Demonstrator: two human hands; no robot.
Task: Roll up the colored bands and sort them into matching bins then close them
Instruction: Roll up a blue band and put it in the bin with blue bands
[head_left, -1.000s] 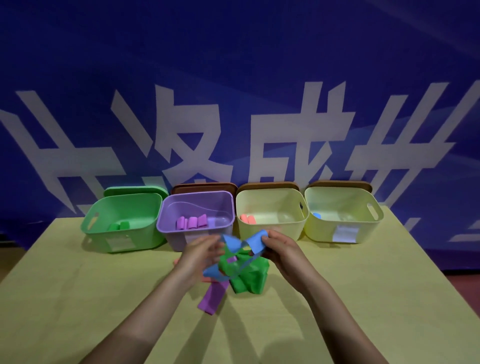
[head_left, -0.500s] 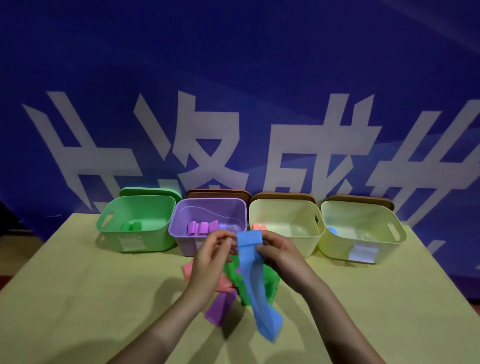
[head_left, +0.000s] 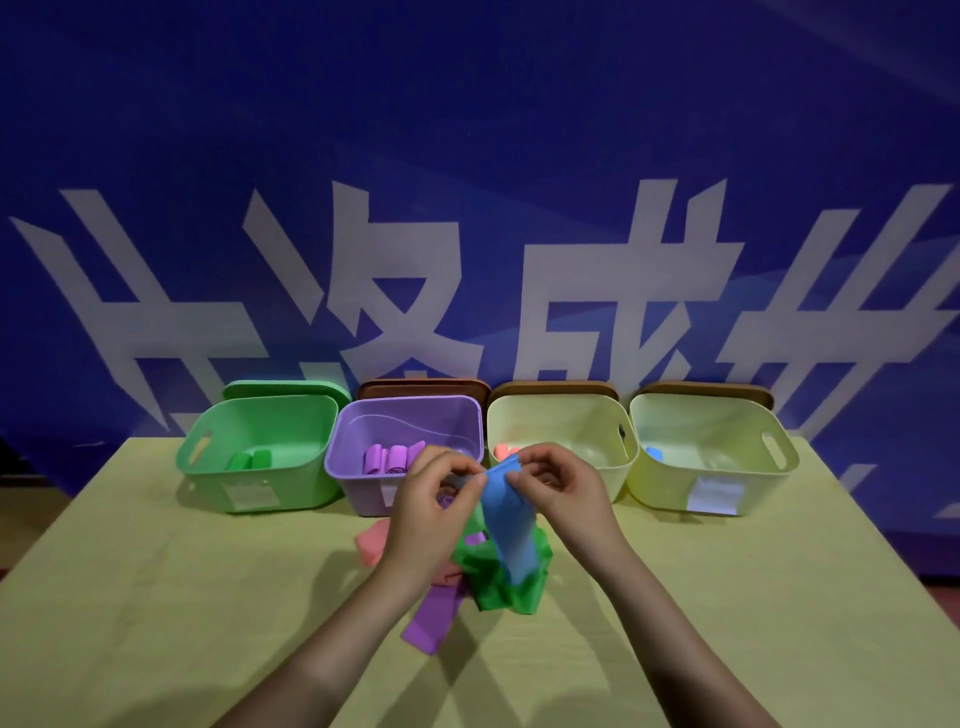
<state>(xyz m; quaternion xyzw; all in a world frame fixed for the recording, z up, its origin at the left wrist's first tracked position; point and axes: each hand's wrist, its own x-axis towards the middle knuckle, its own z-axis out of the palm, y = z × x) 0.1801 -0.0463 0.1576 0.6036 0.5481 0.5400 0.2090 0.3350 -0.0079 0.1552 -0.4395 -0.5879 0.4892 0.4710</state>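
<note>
Both hands — left (head_left: 434, 499) and right (head_left: 561, 486) — pinch the blue band's (head_left: 506, 512) top edge; roll it tight and even, lifted off the pile (head_left: 498, 582) — or it may snag.

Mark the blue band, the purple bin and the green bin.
blue band (head_left: 506, 512): head view, middle of the hanging strip.
purple bin (head_left: 363, 493): head view, front wall.
green bin (head_left: 270, 483): head view, front wall.
</note>
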